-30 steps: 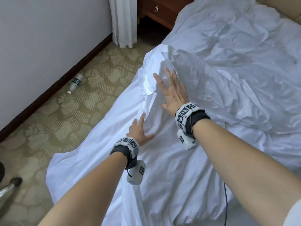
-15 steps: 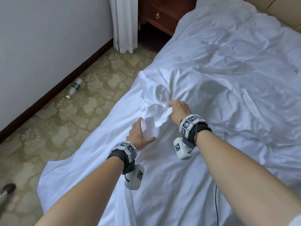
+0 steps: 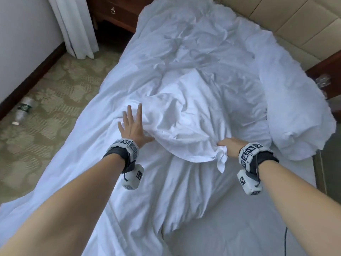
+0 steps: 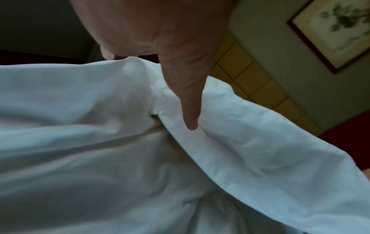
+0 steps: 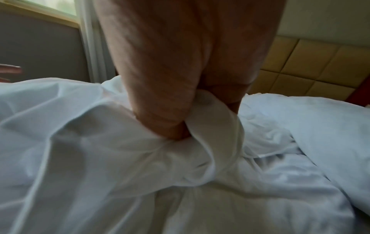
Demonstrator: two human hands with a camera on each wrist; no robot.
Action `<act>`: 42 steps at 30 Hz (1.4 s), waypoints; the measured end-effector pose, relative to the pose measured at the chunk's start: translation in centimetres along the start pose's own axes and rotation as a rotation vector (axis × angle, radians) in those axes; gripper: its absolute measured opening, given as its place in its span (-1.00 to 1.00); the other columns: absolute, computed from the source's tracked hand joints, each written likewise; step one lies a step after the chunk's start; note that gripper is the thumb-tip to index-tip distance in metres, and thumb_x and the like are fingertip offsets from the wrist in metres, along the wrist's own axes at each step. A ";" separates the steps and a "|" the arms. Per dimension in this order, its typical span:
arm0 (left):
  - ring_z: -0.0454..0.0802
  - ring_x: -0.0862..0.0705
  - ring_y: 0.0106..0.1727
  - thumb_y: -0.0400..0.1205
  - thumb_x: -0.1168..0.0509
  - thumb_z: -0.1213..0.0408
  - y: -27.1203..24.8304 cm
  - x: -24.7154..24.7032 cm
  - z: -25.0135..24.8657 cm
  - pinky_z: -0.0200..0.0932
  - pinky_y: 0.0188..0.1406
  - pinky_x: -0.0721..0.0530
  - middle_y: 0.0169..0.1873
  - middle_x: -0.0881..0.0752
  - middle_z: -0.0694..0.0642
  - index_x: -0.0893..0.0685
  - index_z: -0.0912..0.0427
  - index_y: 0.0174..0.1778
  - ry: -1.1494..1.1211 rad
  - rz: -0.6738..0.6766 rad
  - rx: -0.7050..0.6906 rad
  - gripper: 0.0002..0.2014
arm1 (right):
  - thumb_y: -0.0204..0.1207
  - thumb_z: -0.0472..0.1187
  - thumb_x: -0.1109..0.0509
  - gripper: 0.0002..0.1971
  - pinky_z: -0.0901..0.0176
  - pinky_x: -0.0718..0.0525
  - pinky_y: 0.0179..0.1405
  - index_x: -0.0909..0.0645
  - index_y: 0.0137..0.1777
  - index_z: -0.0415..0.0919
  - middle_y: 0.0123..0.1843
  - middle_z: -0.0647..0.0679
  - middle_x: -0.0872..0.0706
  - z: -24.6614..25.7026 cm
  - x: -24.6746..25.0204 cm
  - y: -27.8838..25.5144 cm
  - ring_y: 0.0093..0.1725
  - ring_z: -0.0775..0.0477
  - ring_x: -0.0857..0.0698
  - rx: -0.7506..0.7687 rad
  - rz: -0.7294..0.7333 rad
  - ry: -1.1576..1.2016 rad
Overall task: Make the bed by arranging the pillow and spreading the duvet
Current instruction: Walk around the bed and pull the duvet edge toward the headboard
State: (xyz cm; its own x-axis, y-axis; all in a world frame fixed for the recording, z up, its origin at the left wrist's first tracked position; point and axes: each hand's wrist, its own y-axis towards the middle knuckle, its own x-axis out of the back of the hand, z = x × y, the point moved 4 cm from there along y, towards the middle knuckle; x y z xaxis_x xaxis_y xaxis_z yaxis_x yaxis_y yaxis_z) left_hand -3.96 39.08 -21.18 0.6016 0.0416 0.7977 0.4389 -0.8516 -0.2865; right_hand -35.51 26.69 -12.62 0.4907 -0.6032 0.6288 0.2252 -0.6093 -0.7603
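A crumpled white duvet (image 3: 184, 115) lies bunched over the middle of the bed. My right hand (image 3: 227, 145) grips a gathered corner of it, fingers curled round the cloth (image 5: 200, 142) in the right wrist view. My left hand (image 3: 132, 126) lies flat with fingers spread on the duvet's left side; its thumb (image 4: 190, 114) presses a fold in the left wrist view. A white pillow (image 3: 295, 111) lies at the right edge of the bed below the headboard.
A padded beige headboard (image 3: 287, 21) is at the top right. A wooden nightstand (image 3: 114, 13) and a white curtain (image 3: 77, 28) stand at the far left. A plastic bottle (image 3: 23, 110) lies on the patterned carpet by the wall.
My right hand, flat a second ago, closed on the duvet corner and pulled it to the right. My left hand moved forward and spread flat. The view swung toward the headboard.
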 end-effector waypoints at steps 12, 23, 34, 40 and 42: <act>0.24 -0.74 0.04 0.61 -0.16 0.35 -5.7 -2.4 -16.7 0.04 0.15 -0.55 -0.02 -0.79 0.27 -0.65 0.26 0.08 0.332 0.180 -0.438 -0.79 | 0.47 -0.25 -0.33 -0.71 0.03 -0.62 -0.16 -0.44 -0.27 0.22 -0.24 0.09 -0.57 -7.9 -1.5 -11.7 -0.16 -0.14 -0.61 -0.046 -0.298 0.296; 0.21 -0.72 0.09 0.62 -0.15 0.30 -17.1 0.1 -23.5 0.04 0.14 -0.66 -0.02 -0.77 0.23 -0.64 0.21 -0.04 -0.150 0.429 -0.395 -0.83 | 0.16 0.15 -0.61 0.18 -0.20 -0.55 0.39 0.12 0.66 0.22 0.57 -0.15 -0.35 -0.1 -4.8 -16.2 0.52 -0.27 -0.45 0.077 -0.608 0.543; 0.13 -0.61 -0.05 0.49 -0.46 -0.10 -28.8 -0.8 -22.2 -0.04 -0.09 -0.54 -0.10 -0.63 0.06 -0.48 0.12 0.16 0.145 0.405 -0.408 -0.50 | 0.45 -0.22 -0.33 -0.90 0.17 -0.48 -0.16 -0.62 -0.11 -0.01 -0.01 -0.17 -0.77 -4.0 -10.4 -25.4 0.01 -0.28 -0.73 0.168 -0.516 0.416; 0.27 -0.71 0.05 0.55 -0.44 0.00 -37.5 -5.2 -27.9 0.11 0.01 -0.71 0.04 -0.69 0.26 -0.52 0.26 0.23 0.454 0.319 -0.529 -0.51 | 0.40 -0.27 -0.28 -0.77 0.07 -0.64 0.03 -0.68 -0.01 -0.06 0.06 -0.23 -0.78 -9.3 -16.0 -34.2 0.10 -0.32 -0.73 0.110 -0.507 0.300; 0.28 -0.73 0.03 0.64 -0.32 -0.05 -40.0 -6.2 -30.5 0.13 0.05 -0.72 0.00 -0.71 0.27 -0.63 0.28 0.07 0.522 0.285 -0.575 -0.60 | 0.42 -0.26 -0.28 -0.74 0.02 -0.65 0.10 -0.68 0.07 -0.09 0.11 -0.27 -0.75 -11.8 -18.2 -37.1 0.16 -0.34 -0.71 0.042 -0.513 0.314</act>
State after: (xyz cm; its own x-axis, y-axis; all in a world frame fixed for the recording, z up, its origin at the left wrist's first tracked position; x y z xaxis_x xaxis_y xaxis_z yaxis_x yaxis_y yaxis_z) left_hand -45.63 56.91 1.49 0.1889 -0.3437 0.9199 -0.1787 -0.9331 -0.3120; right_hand -62.70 54.20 6.07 0.0404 -0.3646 0.9303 0.4040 -0.8456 -0.3490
